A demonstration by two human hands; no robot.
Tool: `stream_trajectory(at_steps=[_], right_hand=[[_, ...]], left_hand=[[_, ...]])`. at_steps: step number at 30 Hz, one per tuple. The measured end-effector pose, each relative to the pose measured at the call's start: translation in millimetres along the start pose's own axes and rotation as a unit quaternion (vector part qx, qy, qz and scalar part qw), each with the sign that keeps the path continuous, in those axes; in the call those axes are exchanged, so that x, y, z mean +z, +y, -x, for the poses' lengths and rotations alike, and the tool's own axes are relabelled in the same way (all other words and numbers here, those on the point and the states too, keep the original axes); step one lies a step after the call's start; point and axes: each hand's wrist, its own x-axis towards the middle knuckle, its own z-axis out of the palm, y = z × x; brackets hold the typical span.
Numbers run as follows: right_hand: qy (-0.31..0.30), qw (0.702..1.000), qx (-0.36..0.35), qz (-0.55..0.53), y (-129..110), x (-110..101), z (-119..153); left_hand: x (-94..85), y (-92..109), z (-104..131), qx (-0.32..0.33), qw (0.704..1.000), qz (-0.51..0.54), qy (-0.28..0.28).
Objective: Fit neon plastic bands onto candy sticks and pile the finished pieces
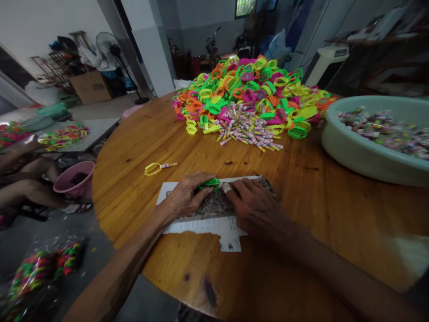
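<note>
My left hand [187,193] grips a green plastic loop [212,183] between thumb and fingers, above a speckled grey stone slab [214,205]. Close to the loop's right end is my right hand [251,201], its fingers curled down over the slab and white tape round one finger. What these fingers pinch, if anything, is hidden. Under the slab lies a printed white paper [201,226] with a torn lower edge. Beyond my left hand, a yellow plastic loop [153,168] joined to a small wrapped candy stick [169,165] rests on the wooden table [130,147].
A big heap of coloured plastic loops [248,85] covers the table's far side, with wrapped candy sticks [248,127] spilling in front. At right stands a pale green basin [375,156] of small wrapped pieces. Another person's legs [30,188] and a pink basin [75,179] are at left.
</note>
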Motion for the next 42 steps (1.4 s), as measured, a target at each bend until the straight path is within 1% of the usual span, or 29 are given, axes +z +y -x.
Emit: stream_trajectory(at_steps=[3, 6, 9, 12, 15, 19, 22, 26, 29, 32, 34, 35, 37, 39, 41, 42], right_hand=[[-0.01, 1.0, -0.011, -0.018, 1, 0, 1], [-0.008, 0.999, -0.022, -0.023, 1, -1, 1], [0.015, 0.999, -0.032, -0.012, -2, 0, 0], [0.039, 0.999, -0.028, -0.014, -4, 3, -1], [0.042, 0.998, -0.021, -0.041, -3, 7, -1], [0.056, 0.993, -0.005, -0.107, 1, 11, 0], [0.08, 0.986, 0.012, -0.145, 5, 15, 1], [0.095, 0.985, 0.006, -0.144, 6, 23, 3], [0.077, 0.987, 0.005, -0.143, 4, 28, 5], [0.034, 0.984, -0.012, -0.172, 7, 19, 3], [-0.013, 0.976, -0.019, -0.217, 16, 8, -7], [-0.032, 0.972, -0.012, -0.234, 23, 4, -16], [-0.047, 0.971, 0.019, -0.234, 42, 0, -42], [-0.032, 0.984, 0.036, -0.171, 65, 6, -75], [0.011, 0.995, 0.063, -0.079, 86, 18, -110], [0.023, 0.996, 0.073, -0.034, 96, 26, -125]], left_hand=[[-0.1, 0, 0, -0.006, 1.0, 0.008, -0.001], [-1.1, 3, 0, -0.032, 0.999, 0.014, -0.001], [-0.6, 13, -5, -0.103, 0.995, 0.013, -0.005], [4.8, 25, -13, -0.178, 0.984, -0.022, -0.004], [13.5, 33, -20, -0.215, 0.975, -0.055, 0.0], [19.3, 34, -19, -0.224, 0.969, -0.102, 0.013], [16.1, 34, -17, -0.233, 0.968, -0.091, -0.008], [11.4, 33, -20, -0.256, 0.962, -0.088, -0.036], [12.1, 33, -21, -0.254, 0.958, -0.117, -0.058], [16.1, 35, -20, -0.244, 0.959, -0.132, -0.06], [18.5, 36, -19, -0.239, 0.961, -0.135, -0.043], [18.5, 35, -18, -0.238, 0.961, -0.134, -0.034], [13.8, 28, -14, -0.246, 0.96, -0.129, -0.022], [0.9, 13, -6, -0.258, 0.956, -0.141, -0.004], [-19.3, -11, 7, -0.266, 0.946, -0.184, 0.033], [-30.9, -25, 15, -0.267, 0.939, -0.208, 0.054]])
